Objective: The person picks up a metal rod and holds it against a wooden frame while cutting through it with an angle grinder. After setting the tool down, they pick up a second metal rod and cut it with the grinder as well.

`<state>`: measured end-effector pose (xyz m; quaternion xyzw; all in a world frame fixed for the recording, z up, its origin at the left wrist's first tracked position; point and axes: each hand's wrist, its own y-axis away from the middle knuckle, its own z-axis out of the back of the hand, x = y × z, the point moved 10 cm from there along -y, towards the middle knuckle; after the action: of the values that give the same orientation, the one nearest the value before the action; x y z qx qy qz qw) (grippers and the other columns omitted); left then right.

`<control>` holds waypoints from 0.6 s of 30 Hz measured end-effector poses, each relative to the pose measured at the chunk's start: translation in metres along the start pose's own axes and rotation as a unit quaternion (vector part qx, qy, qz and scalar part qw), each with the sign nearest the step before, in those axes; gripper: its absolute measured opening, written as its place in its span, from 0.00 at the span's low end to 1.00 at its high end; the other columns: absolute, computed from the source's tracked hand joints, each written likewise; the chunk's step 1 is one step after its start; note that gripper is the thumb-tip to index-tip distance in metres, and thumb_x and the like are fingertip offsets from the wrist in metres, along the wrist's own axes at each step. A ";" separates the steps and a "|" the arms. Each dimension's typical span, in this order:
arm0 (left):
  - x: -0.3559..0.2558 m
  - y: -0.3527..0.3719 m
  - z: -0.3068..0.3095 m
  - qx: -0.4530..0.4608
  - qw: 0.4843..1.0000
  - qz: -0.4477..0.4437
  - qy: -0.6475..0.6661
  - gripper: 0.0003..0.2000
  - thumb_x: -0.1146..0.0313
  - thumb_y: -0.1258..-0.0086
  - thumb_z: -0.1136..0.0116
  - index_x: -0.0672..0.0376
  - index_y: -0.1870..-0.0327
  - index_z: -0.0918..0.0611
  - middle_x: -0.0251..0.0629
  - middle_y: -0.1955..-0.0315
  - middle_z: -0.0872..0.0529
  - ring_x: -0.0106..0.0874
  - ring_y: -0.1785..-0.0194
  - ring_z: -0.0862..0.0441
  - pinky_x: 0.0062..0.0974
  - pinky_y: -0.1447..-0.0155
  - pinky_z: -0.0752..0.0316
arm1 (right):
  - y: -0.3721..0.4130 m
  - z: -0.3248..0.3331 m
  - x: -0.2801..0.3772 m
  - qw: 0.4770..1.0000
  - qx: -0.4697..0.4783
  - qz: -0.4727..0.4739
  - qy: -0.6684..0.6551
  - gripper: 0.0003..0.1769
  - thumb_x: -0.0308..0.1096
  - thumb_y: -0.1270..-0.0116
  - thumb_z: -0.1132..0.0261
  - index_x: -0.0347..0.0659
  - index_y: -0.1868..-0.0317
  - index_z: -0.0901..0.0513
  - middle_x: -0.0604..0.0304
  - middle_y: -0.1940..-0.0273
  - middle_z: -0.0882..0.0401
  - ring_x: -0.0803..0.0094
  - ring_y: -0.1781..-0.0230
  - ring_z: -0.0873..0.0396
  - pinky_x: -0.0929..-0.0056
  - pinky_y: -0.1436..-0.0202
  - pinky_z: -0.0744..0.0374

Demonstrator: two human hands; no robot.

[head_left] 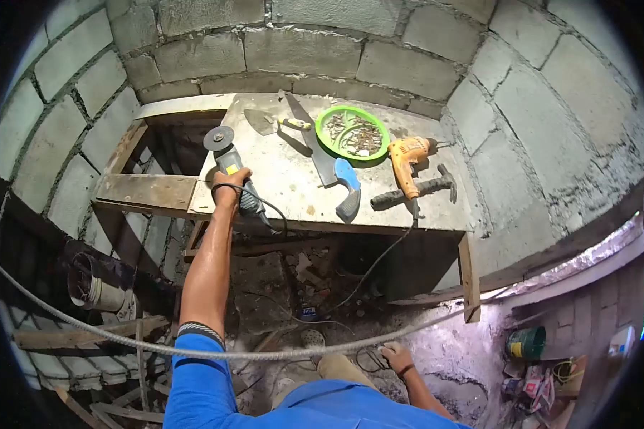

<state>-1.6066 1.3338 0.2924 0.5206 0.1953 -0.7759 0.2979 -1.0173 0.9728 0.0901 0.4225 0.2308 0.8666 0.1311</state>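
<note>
My left hand [232, 184] is wrapped round the body of an angle grinder [229, 159], its disc at the upper end, over the left edge of the worktable [279, 186]. The grinder's cord curls down beside that hand. My right hand [396, 357] hangs low near my knee with its fingers curled; a black cord [368, 361] loops up to them. On the table lie a trowel [261, 122], a handsaw [329, 161] with a blue and black handle, a green plate [386, 139] of nails or screws, an orange drill [406, 161] and a hammer [422, 191].
A long bent steel bar [286, 354] crosses in front of me. Concrete block walls [300, 53] enclose the table. An open wooden frame [147, 189] adjoins it at left. A bucket [106, 294] stands at left, a green container [527, 343] at right. Rubble and cords cover the floor.
</note>
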 end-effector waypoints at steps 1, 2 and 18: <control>0.005 -0.007 -0.007 -0.010 0.999 0.018 -0.041 0.32 0.55 0.58 0.25 0.79 0.59 0.17 0.58 0.64 0.12 0.46 0.62 0.12 0.40 0.55 0.21 | 0.000 0.005 0.001 1.000 0.000 -0.019 0.018 0.27 0.52 0.35 0.29 0.31 0.53 0.14 0.50 0.58 0.12 0.62 0.56 0.15 0.66 0.51 0.20; 0.009 -0.014 -0.014 -0.015 0.998 0.023 -0.056 0.33 0.55 0.58 0.25 0.79 0.58 0.17 0.59 0.63 0.12 0.48 0.60 0.12 0.41 0.53 0.20 | 0.002 0.009 -0.001 0.999 0.002 -0.037 0.008 0.24 0.50 0.34 0.30 0.32 0.55 0.13 0.51 0.62 0.12 0.62 0.61 0.15 0.65 0.56 0.20; 0.001 -0.006 -0.046 0.002 0.971 -0.073 -0.227 0.43 0.43 0.35 0.37 0.72 0.30 0.32 0.67 0.42 0.21 0.62 0.36 0.25 0.51 0.32 0.31 | -0.024 -0.008 -0.011 0.995 -0.005 0.092 0.045 0.18 0.42 0.30 0.33 0.33 0.52 0.14 0.55 0.63 0.12 0.72 0.62 0.17 0.68 0.58 0.19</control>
<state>-1.5792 1.3660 0.2736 0.3157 0.1583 -0.8939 0.2761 -1.0160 0.9864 0.0661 0.4014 0.1922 0.8945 0.0429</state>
